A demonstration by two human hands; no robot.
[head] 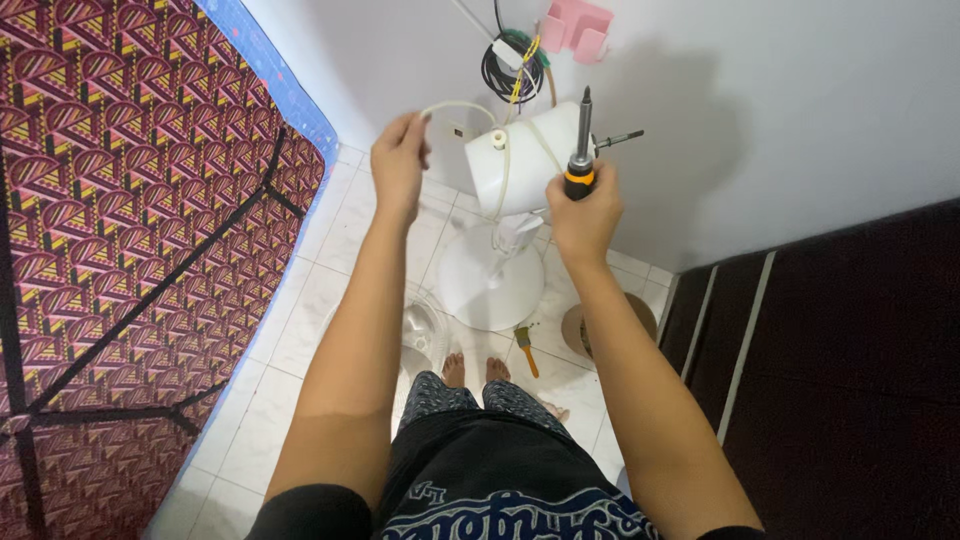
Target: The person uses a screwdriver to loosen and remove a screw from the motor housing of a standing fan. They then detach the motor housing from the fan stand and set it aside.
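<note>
Head view, looking down: I see a floor of pale square ceramic tiles (300, 300) running up to a plain white wall (800, 100). A red-and-yellow patterned mattress with a blue border (130, 230) fills the left side, and a dark brown cushioned surface with two pale stripes (850, 370) fills the right.

One white plastic fan motor housing (520, 170) stands on one round white base (490, 275), just ahead of two bare feet. My left hand (398, 165) is raised to the left of the housing, its fingers pinched shut on one thin white cord (455, 105) that arcs over to the housing. My right hand (585, 215) is fisted around the orange-and-black handle of one screwdriver (581, 160), held upright with its dark shaft pointing up, right beside the housing's edge. A short metal shaft (620, 138) sticks out from the housing to the right.

On the floor I count one clear plastic fan blade (425, 330) by the left arm, one small yellow-handled tool (526, 350) near the base, and one round brown disc (640, 320), partly hidden behind the right forearm. On the wall — one coil of black cable (512, 68) and one pink plastic holder (577, 28).
</note>
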